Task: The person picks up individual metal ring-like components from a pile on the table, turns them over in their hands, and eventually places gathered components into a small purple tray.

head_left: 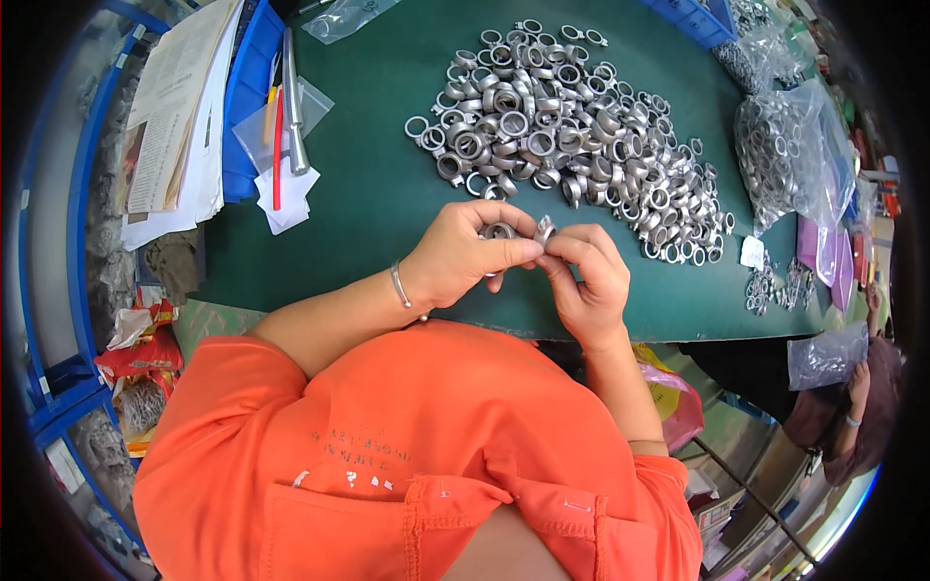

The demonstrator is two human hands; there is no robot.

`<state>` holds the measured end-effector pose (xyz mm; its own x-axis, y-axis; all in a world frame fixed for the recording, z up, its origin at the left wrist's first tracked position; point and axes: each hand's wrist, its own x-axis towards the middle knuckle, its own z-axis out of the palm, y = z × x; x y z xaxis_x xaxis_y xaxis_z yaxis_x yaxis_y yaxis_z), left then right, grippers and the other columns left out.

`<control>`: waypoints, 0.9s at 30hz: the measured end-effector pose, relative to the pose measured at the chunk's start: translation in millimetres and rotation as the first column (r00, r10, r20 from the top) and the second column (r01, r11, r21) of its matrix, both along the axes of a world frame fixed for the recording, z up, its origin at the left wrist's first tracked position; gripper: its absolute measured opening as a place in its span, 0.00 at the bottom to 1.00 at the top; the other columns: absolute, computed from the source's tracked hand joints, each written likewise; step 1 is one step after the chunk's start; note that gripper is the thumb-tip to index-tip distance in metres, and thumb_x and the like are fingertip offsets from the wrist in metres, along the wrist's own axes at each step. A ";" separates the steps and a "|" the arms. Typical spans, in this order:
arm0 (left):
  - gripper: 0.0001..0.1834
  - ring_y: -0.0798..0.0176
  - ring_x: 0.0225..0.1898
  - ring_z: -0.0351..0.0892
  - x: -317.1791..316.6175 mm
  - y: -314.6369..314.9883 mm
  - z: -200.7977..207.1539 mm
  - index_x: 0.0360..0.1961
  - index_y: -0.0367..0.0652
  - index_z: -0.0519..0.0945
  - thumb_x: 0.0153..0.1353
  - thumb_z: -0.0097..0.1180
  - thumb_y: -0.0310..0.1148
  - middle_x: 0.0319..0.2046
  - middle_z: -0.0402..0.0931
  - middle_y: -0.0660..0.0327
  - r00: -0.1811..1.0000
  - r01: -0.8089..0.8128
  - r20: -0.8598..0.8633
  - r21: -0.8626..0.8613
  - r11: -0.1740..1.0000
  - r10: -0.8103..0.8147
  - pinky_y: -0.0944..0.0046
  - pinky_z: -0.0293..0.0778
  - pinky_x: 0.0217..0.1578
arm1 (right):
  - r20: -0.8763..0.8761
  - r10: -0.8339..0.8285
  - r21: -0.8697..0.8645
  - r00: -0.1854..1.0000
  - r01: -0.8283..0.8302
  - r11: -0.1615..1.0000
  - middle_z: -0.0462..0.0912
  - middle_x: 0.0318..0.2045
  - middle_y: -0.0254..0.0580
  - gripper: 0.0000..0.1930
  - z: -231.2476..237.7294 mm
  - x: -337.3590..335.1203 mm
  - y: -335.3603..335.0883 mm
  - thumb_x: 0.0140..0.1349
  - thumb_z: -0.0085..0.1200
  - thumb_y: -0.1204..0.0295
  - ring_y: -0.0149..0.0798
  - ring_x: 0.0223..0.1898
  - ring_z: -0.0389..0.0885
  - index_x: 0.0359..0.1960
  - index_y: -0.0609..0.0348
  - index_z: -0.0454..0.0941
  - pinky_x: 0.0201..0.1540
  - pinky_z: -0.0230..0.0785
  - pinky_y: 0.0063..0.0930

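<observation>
My left hand (451, 254) is closed around a grey metal ring (499, 231), tucked between its curled fingers and palm; whether more rings lie under it I cannot tell. Thumb and fingers of my right hand (593, 281) pinch another metal ring (544, 229), seen nearly edge-on. The left thumb and forefinger tips meet the right fingertips at this ring. Both hands are over the near part of the green table (368, 174). Just beyond them spreads a big heap of similar metal rings (542, 116), several with small tabs on the rim.
To the left lie a blue tray (244, 107), papers (179, 116), a red stick (277, 150) and a tapered metal rod (294, 107). A clear bag of rings (775, 155) and small metal parts (760, 288) are at right. Another person's hand (858, 385) holds a plastic bag (826, 356).
</observation>
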<state>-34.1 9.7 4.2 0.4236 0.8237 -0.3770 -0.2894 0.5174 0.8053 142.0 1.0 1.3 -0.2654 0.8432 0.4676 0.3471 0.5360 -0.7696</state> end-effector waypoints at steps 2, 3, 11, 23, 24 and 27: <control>0.06 0.72 0.27 0.75 0.0 -1.8 -0.4 0.33 0.36 0.77 0.53 0.58 0.24 0.30 0.74 0.62 0.998 0.013 -0.058 0.126 0.992 -0.005 0.76 0.67 0.16 | 0.001 0.026 -0.008 1.000 -0.026 1.000 0.76 0.29 0.41 0.07 -1.2 3.5 -1.0 0.51 0.54 0.86 0.32 0.28 0.75 0.32 0.64 0.74 0.28 0.68 0.21; 0.05 0.72 0.26 0.74 0.8 -1.7 0.1 0.32 0.36 0.77 0.53 0.58 0.24 0.31 0.74 0.63 0.996 0.027 -0.086 0.190 0.981 -0.011 0.77 0.67 0.16 | -0.164 -0.013 -0.158 0.986 -0.013 0.987 0.76 0.31 0.41 0.07 -3.6 3.1 -3.7 0.53 0.51 0.85 0.31 0.29 0.75 0.34 0.64 0.74 0.29 0.68 0.20; 0.07 0.66 0.35 0.73 1.6 -8.4 -4.0 0.26 0.40 0.79 0.44 0.59 0.19 0.31 0.73 0.63 0.903 0.093 -0.351 0.722 0.686 0.247 0.69 0.70 0.34 | -0.535 -0.072 -0.588 0.842 -0.309 0.748 0.77 0.34 0.42 0.11 -5.4 3.2 -9.0 0.59 0.50 0.80 0.28 0.32 0.76 0.44 0.68 0.72 0.34 0.71 0.19; 0.10 0.61 0.31 0.75 13.0 5.1 9.1 0.29 0.41 0.75 0.43 0.59 0.18 0.30 0.73 0.58 0.775 -0.061 -0.144 0.952 0.300 0.615 0.66 0.72 0.31 | -0.857 -0.463 -0.446 0.226 -0.775 0.447 0.75 0.44 0.47 0.14 -15.7 -14.3 -11.5 0.65 0.40 0.65 0.43 0.48 0.74 0.45 0.60 0.71 0.54 0.65 0.40; 0.12 0.58 0.33 0.75 12.2 6.0 17.9 0.30 0.43 0.76 0.41 0.61 0.22 0.30 0.73 0.59 0.799 0.138 -0.273 0.950 0.279 0.535 0.63 0.71 0.35 | -0.790 -0.584 -0.466 0.185 -0.801 0.376 0.75 0.42 0.44 0.16 -4.4 -22.3 -8.5 0.65 0.37 0.61 0.41 0.47 0.74 0.44 0.58 0.71 0.53 0.65 0.39; 0.13 0.55 0.39 0.74 30.6 12.1 34.1 0.30 0.43 0.77 0.41 0.64 0.32 0.35 0.73 0.60 0.723 0.533 -0.542 0.832 0.152 0.429 0.54 0.66 0.45 | -0.722 -0.692 -0.302 -0.026 -0.887 0.349 0.76 0.36 0.35 0.16 1.1 -22.5 -2.5 0.64 0.36 0.54 0.35 0.40 0.75 0.38 0.50 0.72 0.44 0.68 0.32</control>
<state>-3.6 21.8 38.3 0.5796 0.6429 0.5007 0.4209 -0.7624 0.4916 119.5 -1.6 2.4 -0.5258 0.7732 -0.3545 -0.8391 -0.5399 0.0668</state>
